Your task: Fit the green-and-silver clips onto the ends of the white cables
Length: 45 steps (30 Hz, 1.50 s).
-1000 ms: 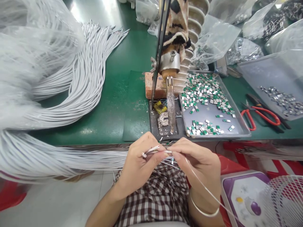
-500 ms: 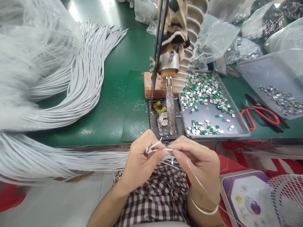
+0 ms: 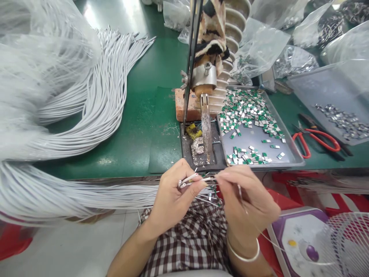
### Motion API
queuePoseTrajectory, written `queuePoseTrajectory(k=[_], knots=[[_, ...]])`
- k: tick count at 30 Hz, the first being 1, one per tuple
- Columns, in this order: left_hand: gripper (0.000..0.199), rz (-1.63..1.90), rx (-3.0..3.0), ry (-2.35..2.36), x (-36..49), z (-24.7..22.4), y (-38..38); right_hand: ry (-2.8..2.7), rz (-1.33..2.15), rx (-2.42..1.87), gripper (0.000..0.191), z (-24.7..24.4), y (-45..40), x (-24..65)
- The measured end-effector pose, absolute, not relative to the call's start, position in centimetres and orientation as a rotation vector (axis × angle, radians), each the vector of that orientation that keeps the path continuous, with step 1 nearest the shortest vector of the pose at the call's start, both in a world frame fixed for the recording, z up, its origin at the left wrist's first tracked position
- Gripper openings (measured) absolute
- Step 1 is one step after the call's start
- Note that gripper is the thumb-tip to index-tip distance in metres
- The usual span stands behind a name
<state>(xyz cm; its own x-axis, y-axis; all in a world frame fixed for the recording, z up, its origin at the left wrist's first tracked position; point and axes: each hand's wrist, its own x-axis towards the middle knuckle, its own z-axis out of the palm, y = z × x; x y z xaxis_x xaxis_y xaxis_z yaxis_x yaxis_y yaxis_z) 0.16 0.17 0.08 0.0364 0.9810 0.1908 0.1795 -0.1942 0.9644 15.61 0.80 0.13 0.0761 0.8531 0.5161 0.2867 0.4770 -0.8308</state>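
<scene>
Several white cables (image 3: 188, 179) lie pinched between the thumb and fingers of my left hand (image 3: 175, 196), their cut ends showing. Just right of it, my right hand (image 3: 248, 198) is closed at the tip of one cable, with a thin wire (image 3: 263, 233) trailing from it down to the right. What its fingertips pinch is too small to make out fully. Above both hands stands a soldering iron (image 3: 205, 130), its tip over a dark holder (image 3: 187, 156) with a ring of solder.
A metal tray (image 3: 242, 142) holds small green-and-silver boards. Red-handled pliers (image 3: 323, 139) lie right of it, before a grey tray (image 3: 325, 92) of metal parts. Large white cable bundles (image 3: 109, 100) cover the left. A fan (image 3: 350, 238) stands low at the right.
My right hand has moved slightly right, away from my left hand, and a gap now shows between their fingertips. My left hand stays almost in place with the cables.
</scene>
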Motion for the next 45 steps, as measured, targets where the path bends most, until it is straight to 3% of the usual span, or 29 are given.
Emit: queuePoseTrajectory(k=[2,6,11,21,27,29,32,35,39,45], knots=[[0.023,1.243,1.484,1.246,0.2,0.2,0.2,-1.418,0.531,-1.096,0.018,-0.2,0.6,15.7],[0.024,1.231,1.455,1.252,0.2,0.3,0.3,-1.390,0.739,-1.138,0.025,-0.1,0.3,16.0],[0.023,1.210,1.444,1.237,0.2,0.2,0.3,-1.545,0.972,-1.146,0.010,1.0,0.8,15.9],[0.019,1.253,1.501,1.227,-0.1,-0.2,0.6,-1.238,1.442,-1.091,0.013,0.4,1.2,15.9],[0.016,1.221,1.525,1.179,-0.3,-0.4,0.5,-1.705,1.221,-1.210,0.025,1.8,2.4,17.3],[0.017,1.223,1.480,1.177,-0.5,-0.6,0.4,-1.784,0.936,-1.359,0.024,1.7,3.4,18.5],[0.017,1.239,1.361,1.195,-0.7,-1.0,0.2,-1.822,0.197,-1.770,0.029,0.6,5.5,20.5],[0.011,1.241,1.324,1.164,-0.5,-1.1,0.3,-1.949,-0.068,-1.901,0.035,-0.6,7.2,21.8],[0.014,1.197,1.294,1.187,0.1,-0.6,0.5,-1.828,0.067,-1.769,0.027,-0.7,7.5,21.1],[0.013,1.218,1.223,1.274,0.6,0.6,0.9,-1.517,0.725,-1.283,0.005,0.5,3.4,16.4]])
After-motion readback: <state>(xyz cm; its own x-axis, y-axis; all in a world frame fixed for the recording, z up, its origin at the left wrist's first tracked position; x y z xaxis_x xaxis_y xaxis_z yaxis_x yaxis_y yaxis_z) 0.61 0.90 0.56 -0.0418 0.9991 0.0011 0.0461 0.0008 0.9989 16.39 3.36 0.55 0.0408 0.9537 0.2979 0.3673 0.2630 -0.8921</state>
